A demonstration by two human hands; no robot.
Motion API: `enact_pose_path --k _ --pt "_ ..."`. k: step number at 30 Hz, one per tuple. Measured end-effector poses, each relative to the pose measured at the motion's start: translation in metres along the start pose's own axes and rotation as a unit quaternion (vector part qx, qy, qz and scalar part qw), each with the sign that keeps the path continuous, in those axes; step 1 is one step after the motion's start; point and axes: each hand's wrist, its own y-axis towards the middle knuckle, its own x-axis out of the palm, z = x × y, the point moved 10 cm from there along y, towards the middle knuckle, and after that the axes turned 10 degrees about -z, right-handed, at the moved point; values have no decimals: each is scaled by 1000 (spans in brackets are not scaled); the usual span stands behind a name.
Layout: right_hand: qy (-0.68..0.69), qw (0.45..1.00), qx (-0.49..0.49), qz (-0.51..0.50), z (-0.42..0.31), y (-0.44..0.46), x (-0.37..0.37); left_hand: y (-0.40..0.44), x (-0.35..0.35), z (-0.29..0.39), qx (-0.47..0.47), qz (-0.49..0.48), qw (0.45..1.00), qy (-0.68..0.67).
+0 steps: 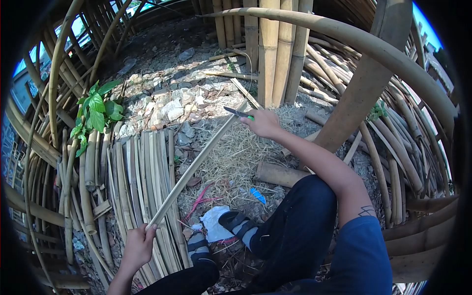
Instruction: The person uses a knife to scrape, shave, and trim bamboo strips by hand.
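Note:
My left hand [138, 247] is closed around the near end of a long pale bamboo strip [189, 173], which slants up and away to the right. My right hand [263, 123] grips a knife [236, 112] by its handle, of which a bit of green shows. The dark blade points left and lies across the strip close to its far end; whether it cuts into the strip I cannot tell. A thin curled sliver [251, 61] rises from near that far end. Beneath the strip, fine shavings [236, 150] cover the ground.
Split bamboo strips [140, 182] lie side by side at the left, by a leafy green plant [98, 110]. A short bamboo piece [278, 174] rests near my knee. Upright bamboo poles [278, 59] stand ahead. A curved pole [354, 39] arches overhead at the right, past a leaning plank [361, 93].

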Motion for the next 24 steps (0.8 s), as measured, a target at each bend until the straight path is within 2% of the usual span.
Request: enact_pose_path --k 2,4,5,7,9,16,20,22,23,24 --pt "18 1000 18 -11 10 11 7 -1 -1 -1 -2 2 1000 3" --pt "234 968 23 -89 28 30 41 -2 -3 0 -3 5 1000 5" --pt "233 968 22 -89 31 31 43 -3 -2 2 -6 1 1000 7" --pt "130 989 51 -51 21 6 21 -3 1 1 -10 -5 1000 9" --pt "123 989 60 -49 14 1 13 0 1 4 21 17 1000 1" --pt "76 995 56 16 6 -2 -1 0 -2 8 22 28 999 3" --pt "95 994 58 19 12 6 1 -1 -3 6 19 33 999 2" --pt "263 963 11 -60 16 25 31 -2 -3 4 15 35 999 0" --pt "262 963 10 -61 16 26 35 -2 -3 4 15 35 999 -3" --pt "192 981 1 -18 5 17 25 -2 -2 4 14 34 999 -7"
